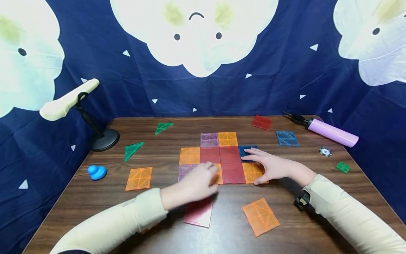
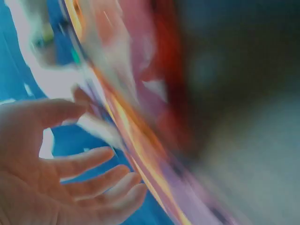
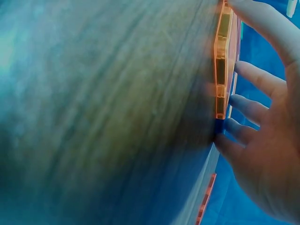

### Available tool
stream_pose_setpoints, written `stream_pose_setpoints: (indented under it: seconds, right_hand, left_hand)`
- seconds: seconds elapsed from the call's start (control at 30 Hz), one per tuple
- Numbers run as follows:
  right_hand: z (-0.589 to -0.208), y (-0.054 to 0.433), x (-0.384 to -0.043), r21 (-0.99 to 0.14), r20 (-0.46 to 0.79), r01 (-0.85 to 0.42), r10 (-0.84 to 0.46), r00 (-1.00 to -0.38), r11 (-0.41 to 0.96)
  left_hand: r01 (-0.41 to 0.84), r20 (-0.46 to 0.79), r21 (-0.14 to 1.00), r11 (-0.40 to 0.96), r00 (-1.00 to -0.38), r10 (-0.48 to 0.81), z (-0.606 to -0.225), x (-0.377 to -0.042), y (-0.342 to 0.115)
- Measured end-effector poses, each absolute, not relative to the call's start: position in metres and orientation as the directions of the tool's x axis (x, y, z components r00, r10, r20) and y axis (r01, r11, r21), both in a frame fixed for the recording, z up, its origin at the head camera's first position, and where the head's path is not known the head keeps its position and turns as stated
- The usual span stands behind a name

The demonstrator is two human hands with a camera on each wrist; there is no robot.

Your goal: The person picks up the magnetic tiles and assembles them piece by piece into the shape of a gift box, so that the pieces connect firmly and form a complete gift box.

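A flat patchwork of translucent magnetic tiles lies mid-table, with red tiles (image 1: 233,173) at its centre. Around these sit orange tiles (image 1: 190,156), purple tiles (image 1: 209,140) and a dark blue tile (image 1: 243,152). My left hand (image 1: 197,180), blurred, hovers over the patchwork's near left part, hiding some of it; its fingers are loosely bent with nothing between them in the left wrist view. At the right side my right hand (image 1: 273,165) spreads its fingers over the dark blue tile, with the thumb by the near corner of an orange tile (image 1: 251,171). The fingertips seem to touch the tiles.
Nearer me lie a reddish tile (image 1: 200,214) and an orange tile (image 1: 261,216). Left are another orange tile (image 1: 139,178), green triangles (image 1: 133,150) and a blue duck (image 1: 97,172). Right are a blue tile (image 1: 287,138), lilac pump (image 1: 333,132), chip (image 1: 325,151) and green brick (image 1: 343,167).
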State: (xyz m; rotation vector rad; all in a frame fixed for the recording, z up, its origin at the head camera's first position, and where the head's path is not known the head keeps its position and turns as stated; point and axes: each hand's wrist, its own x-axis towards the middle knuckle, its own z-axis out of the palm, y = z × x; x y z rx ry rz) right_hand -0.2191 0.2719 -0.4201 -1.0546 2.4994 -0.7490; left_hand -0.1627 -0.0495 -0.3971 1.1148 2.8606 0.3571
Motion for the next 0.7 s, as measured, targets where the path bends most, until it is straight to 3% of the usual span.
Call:
stream_pose_setpoints:
  seconds: [0.2, 0.37, 0.53, 0.7]
  right_hand:
    - [-0.419, 0.269, -0.222, -0.577, -0.075, -0.576, -0.74, -0.668, 0.579]
    - [-0.417, 0.27, -0.22, -0.582, -0.092, -0.562, -0.734, -0.673, 0.588]
    - [-0.417, 0.272, -0.218, -0.588, -0.086, -0.562, -0.735, -0.672, 0.582]
    - [-0.42, 0.272, -0.219, -0.588, -0.063, -0.573, -0.739, -0.671, 0.571]
  left_hand:
    - [0.825, 0.08, 0.097, 0.556, -0.564, 0.822, -0.399, -0.116, -0.009]
    - [0.895, -0.011, 0.004, 0.445, -0.445, 0.895, -0.403, -0.096, 0.015]
    - [0.893, -0.099, -0.051, 0.446, -0.449, 0.888, -0.404, -0.086, 0.034]
    - [0.879, -0.093, -0.1, 0.467, -0.475, 0.875, -0.406, -0.082, 0.042]
